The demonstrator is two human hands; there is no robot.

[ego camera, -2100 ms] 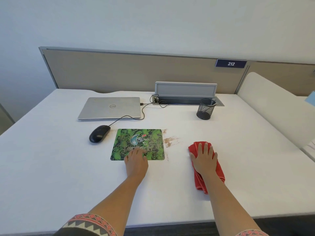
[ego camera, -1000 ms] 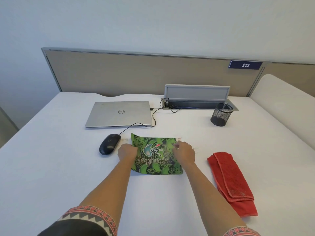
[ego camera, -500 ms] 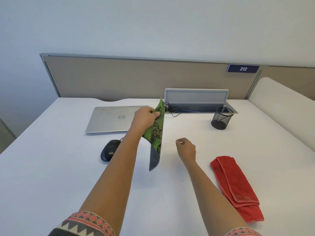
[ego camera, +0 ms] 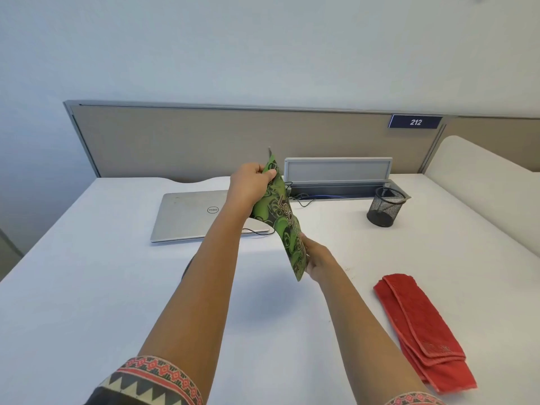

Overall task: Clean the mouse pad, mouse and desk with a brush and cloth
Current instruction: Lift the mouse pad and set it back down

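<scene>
The green patterned mouse pad (ego camera: 285, 220) hangs in the air above the white desk (ego camera: 87, 287), held nearly on edge. My left hand (ego camera: 251, 185) grips its upper corner. My right hand (ego camera: 317, 260) holds its lower edge from the right side. The folded red cloth (ego camera: 420, 331) lies on the desk to the right of my right forearm. Only a dark sliver of the black mouse (ego camera: 187, 268) shows behind my left forearm. No brush is in view.
A shut silver laptop (ego camera: 190, 214) lies at the back left, its cable running towards an open grey cable box (ego camera: 336, 176). A black mesh pen cup (ego camera: 385, 207) stands at the back right. A beige partition closes the desk's far side.
Both hands lifted the pad off the desk, then the left hand raised it on edge. The right hand, free half a second ago, now holds the pad's lower edge. The cloth stayed put.
</scene>
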